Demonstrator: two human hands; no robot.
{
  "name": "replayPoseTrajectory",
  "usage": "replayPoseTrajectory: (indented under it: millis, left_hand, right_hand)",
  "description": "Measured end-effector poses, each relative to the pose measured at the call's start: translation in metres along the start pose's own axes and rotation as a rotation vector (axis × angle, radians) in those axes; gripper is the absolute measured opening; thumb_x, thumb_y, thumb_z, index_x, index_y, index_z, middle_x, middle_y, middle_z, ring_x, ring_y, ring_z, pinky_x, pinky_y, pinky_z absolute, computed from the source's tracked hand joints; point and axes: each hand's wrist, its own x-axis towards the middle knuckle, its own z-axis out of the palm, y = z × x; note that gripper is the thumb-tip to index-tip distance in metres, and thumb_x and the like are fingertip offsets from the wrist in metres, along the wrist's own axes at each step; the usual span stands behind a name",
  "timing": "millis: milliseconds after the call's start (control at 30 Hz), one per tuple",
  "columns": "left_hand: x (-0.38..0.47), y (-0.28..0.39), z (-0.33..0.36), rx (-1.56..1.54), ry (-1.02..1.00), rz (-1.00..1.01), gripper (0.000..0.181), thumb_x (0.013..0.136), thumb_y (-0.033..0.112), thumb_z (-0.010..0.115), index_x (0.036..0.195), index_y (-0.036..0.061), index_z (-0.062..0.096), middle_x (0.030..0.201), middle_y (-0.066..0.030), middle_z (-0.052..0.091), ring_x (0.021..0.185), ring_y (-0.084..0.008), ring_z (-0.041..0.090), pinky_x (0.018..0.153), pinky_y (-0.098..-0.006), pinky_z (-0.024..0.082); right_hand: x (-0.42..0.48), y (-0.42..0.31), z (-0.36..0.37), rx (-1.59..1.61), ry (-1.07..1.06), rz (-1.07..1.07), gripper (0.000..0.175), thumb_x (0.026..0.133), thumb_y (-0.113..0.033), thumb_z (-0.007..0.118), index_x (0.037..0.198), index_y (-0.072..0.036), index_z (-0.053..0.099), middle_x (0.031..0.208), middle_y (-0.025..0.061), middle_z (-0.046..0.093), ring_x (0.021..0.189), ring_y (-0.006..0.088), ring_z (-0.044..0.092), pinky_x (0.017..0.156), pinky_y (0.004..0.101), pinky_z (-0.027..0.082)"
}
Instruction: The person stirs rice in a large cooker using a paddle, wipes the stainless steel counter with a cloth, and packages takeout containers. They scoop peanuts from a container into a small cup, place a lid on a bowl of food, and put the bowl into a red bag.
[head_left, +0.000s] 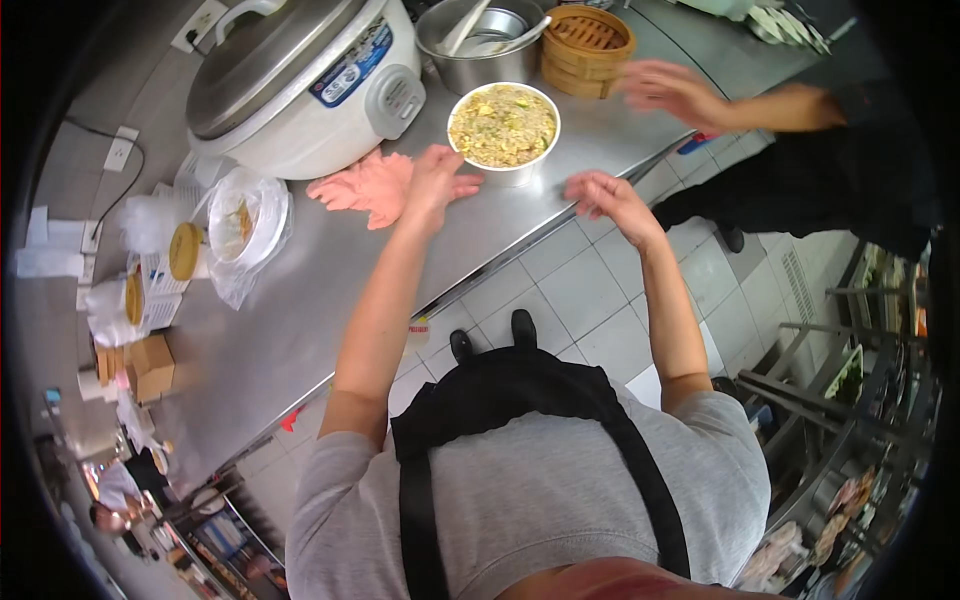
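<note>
A round white tub (510, 175) filled with fried rice (504, 125) stands uncovered on the steel worktop (465, 247). At its lower left is my left hand (441, 184), fingers apart and close to the tub's wall; whether they touch it I cannot tell. A crumpled pink cloth (369, 187) lies just left of that hand, partly behind it. My right hand (600, 199) hangs in the air near the worktop's edge, right of the tub, with its fingers loosely curled and nothing seen in them.
A big rice cooker (390, 105) stands at the upper left, a steel pot (480, 71) and bamboo steamer (589, 64) behind the tub. From the right reaches a co-worker's blurred hand (675, 94). Bagged white bowls (251, 225) lie left. Metal shelving (810, 405) stands at the lower right.
</note>
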Motion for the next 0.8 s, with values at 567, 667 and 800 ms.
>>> replayPoseTrajectory:
  millis: [567, 667, 800]
  left_hand:
    - [-0.088, -0.045, -0.075, -0.006, 0.421, 0.078, 0.011, 0.074, 0.003, 0.061, 0.071, -0.0020, 0.052, 0.067, -0.0121, 0.059, 0.054, -0.0205, 0.063, 0.043, -0.0308, 0.052]
    - [-0.153, -0.054, -0.113, -0.023, 0.478, 0.059, 0.012, 0.075, 0.005, 0.061, 0.070, -0.0008, 0.052, 0.065, -0.0085, 0.056, 0.056, -0.0175, 0.062, 0.047, -0.0287, 0.052]
    - [-0.229, -0.062, -0.158, -0.001, 0.604, 0.070, 0.011, 0.076, 0.006, 0.060, 0.070, -0.0003, 0.053, 0.066, -0.0057, 0.055, 0.059, -0.0138, 0.061, 0.050, -0.0247, 0.052]
  right_hand:
    - [0.113, 0.030, 0.091, 0.297, -0.237, -0.011, 0.075, 0.091, -0.059, 0.022, 0.132, 0.003, 0.035, 0.138, 0.0109, 0.037, 0.129, 0.0218, 0.031, 0.108, 0.0355, 0.018]
    - [0.098, 0.021, 0.152, 0.230, -0.457, 0.020, 0.086, 0.085, -0.066, 0.024, 0.133, 0.004, 0.032, 0.138, 0.0135, 0.035, 0.128, 0.0233, 0.031, 0.108, 0.0357, 0.018]
    - [0.095, 0.013, 0.235, 0.207, -0.760, 0.042, 0.086, 0.085, -0.066, 0.026, 0.134, 0.004, 0.030, 0.138, 0.0141, 0.035, 0.128, 0.0239, 0.032, 0.107, 0.0365, 0.022]
